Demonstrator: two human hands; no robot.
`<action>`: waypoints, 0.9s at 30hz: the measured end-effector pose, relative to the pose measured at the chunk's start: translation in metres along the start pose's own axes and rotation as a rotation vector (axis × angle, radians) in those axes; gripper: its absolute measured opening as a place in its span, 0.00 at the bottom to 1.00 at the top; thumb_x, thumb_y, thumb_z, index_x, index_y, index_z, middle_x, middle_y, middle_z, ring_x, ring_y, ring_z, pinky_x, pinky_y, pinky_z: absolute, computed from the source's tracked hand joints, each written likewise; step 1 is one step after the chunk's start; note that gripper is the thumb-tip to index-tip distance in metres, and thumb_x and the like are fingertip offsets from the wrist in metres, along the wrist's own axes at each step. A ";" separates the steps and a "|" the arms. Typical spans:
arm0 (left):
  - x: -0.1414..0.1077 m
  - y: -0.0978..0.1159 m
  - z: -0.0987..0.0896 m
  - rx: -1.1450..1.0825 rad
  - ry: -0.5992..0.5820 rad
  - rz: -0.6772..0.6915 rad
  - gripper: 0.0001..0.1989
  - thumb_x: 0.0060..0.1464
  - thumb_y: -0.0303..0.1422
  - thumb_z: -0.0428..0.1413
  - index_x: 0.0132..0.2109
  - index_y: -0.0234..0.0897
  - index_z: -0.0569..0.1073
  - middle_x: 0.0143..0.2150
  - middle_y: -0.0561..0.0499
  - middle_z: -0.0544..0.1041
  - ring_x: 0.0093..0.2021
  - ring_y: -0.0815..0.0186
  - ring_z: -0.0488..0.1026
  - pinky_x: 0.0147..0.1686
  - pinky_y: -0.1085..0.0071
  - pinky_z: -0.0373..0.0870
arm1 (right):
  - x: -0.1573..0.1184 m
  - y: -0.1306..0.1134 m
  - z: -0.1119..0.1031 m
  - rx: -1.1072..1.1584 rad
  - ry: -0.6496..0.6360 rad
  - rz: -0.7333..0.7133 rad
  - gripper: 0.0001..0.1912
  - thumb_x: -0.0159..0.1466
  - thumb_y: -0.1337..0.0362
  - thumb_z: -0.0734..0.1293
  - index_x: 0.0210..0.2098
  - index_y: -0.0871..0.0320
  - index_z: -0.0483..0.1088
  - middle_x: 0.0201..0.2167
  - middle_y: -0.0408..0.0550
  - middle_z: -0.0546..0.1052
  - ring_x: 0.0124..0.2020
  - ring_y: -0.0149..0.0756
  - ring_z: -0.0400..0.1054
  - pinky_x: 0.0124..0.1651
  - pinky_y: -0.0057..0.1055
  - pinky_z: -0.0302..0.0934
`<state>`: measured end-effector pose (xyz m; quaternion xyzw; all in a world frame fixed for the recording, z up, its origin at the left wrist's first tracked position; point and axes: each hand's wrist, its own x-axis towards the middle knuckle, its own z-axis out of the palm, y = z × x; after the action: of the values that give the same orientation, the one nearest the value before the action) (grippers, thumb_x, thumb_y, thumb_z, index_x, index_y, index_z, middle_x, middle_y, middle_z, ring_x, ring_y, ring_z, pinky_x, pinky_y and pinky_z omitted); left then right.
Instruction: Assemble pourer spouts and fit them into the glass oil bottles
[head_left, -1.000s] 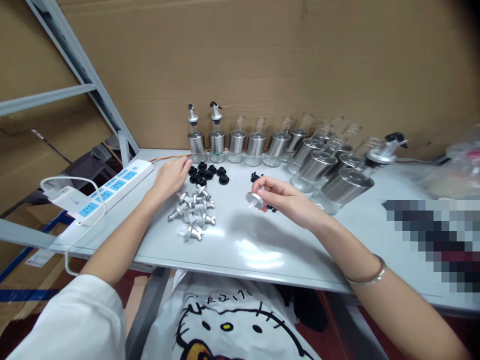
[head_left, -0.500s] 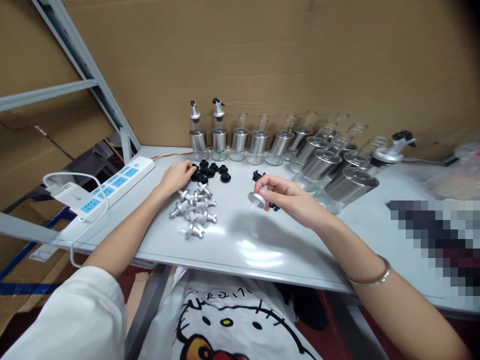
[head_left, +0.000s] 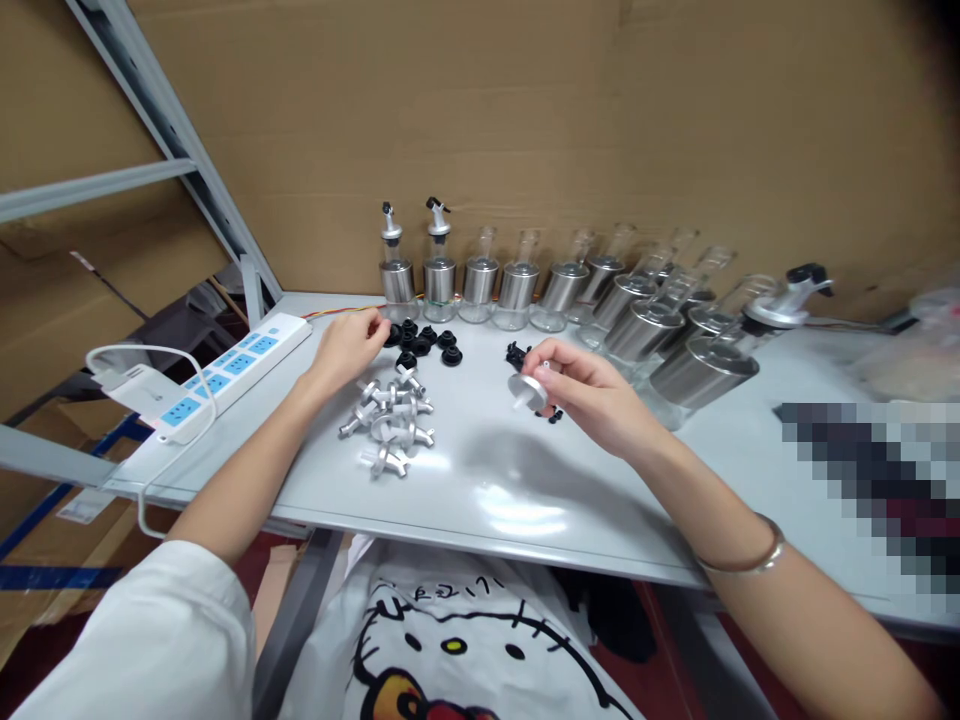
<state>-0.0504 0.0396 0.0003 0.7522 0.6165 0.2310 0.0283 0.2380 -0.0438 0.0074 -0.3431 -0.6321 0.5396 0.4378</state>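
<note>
My right hand (head_left: 589, 390) is closed on a silver pour spout (head_left: 527, 392), its round flange and pale stem pointing down and left above the table. At the left, my left hand (head_left: 349, 342) has its fingers curled together beside a pile of black rubber stoppers (head_left: 421, 345); what is in its fingertips, if anything, is hidden. In front of the stoppers lies a heap of silver pour spouts (head_left: 390, 425). Small black parts (head_left: 516, 354) lie behind and beneath my right hand, partly covered by it.
Glass bottles with steel sleeves (head_left: 519, 288) line the back of the grey table (head_left: 450, 510). Two at the left carry fitted spouts, and another spout (head_left: 787, 300) shows at the right. A white power strip (head_left: 232, 375) with a cable lies along the left edge. Cardboard (head_left: 480, 110) stands behind.
My left hand has drawn slightly back and left from the black stoppers. My right hand has shifted a little to the right with the pour spout, turning its flange more toward me.
</note>
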 end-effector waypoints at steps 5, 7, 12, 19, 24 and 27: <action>-0.021 0.032 -0.003 -0.297 0.129 0.383 0.13 0.61 0.35 0.46 0.28 0.36 0.63 0.22 0.55 0.65 0.23 0.72 0.59 0.26 0.75 0.57 | 0.001 0.000 0.002 0.131 0.072 -0.001 0.19 0.60 0.48 0.70 0.31 0.57 0.66 0.24 0.37 0.67 0.22 0.25 0.60 0.28 0.27 0.56; -0.034 0.048 0.000 -0.349 0.177 0.621 0.12 0.62 0.33 0.46 0.29 0.37 0.63 0.23 0.56 0.65 0.22 0.72 0.60 0.24 0.76 0.57 | 0.001 0.000 0.003 0.141 0.094 0.002 0.19 0.60 0.48 0.70 0.31 0.57 0.66 0.25 0.38 0.68 0.23 0.25 0.62 0.29 0.26 0.59; -0.060 0.073 0.009 -0.418 0.265 0.962 0.09 0.64 0.28 0.46 0.33 0.37 0.64 0.25 0.54 0.69 0.23 0.73 0.66 0.24 0.77 0.62 | 0.001 0.000 0.008 0.221 0.026 0.070 0.16 0.62 0.50 0.68 0.33 0.56 0.65 0.32 0.41 0.72 0.24 0.26 0.67 0.24 0.25 0.61; -0.066 0.076 0.015 -0.399 0.351 1.040 0.07 0.65 0.28 0.45 0.37 0.36 0.64 0.26 0.53 0.73 0.25 0.72 0.70 0.23 0.78 0.65 | -0.003 -0.007 0.014 0.374 -0.228 0.202 0.19 0.62 0.48 0.68 0.35 0.55 0.59 0.41 0.49 0.77 0.22 0.30 0.72 0.22 0.28 0.65; -0.066 0.077 0.013 -0.342 0.352 1.065 0.08 0.66 0.28 0.44 0.36 0.37 0.63 0.27 0.53 0.74 0.25 0.73 0.71 0.24 0.78 0.66 | -0.004 -0.005 0.013 0.381 -0.221 0.194 0.18 0.62 0.50 0.69 0.35 0.56 0.60 0.37 0.47 0.78 0.23 0.29 0.73 0.26 0.28 0.68; -0.066 0.077 0.012 -0.279 0.337 1.061 0.10 0.68 0.32 0.41 0.37 0.37 0.63 0.29 0.52 0.75 0.24 0.72 0.71 0.24 0.77 0.66 | -0.004 -0.005 0.014 0.395 -0.236 0.186 0.17 0.63 0.51 0.68 0.35 0.56 0.61 0.33 0.44 0.78 0.24 0.30 0.74 0.27 0.28 0.69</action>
<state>0.0156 -0.0383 -0.0061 0.9006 0.1144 0.4093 -0.0913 0.2271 -0.0535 0.0107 -0.2421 -0.5270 0.7269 0.3678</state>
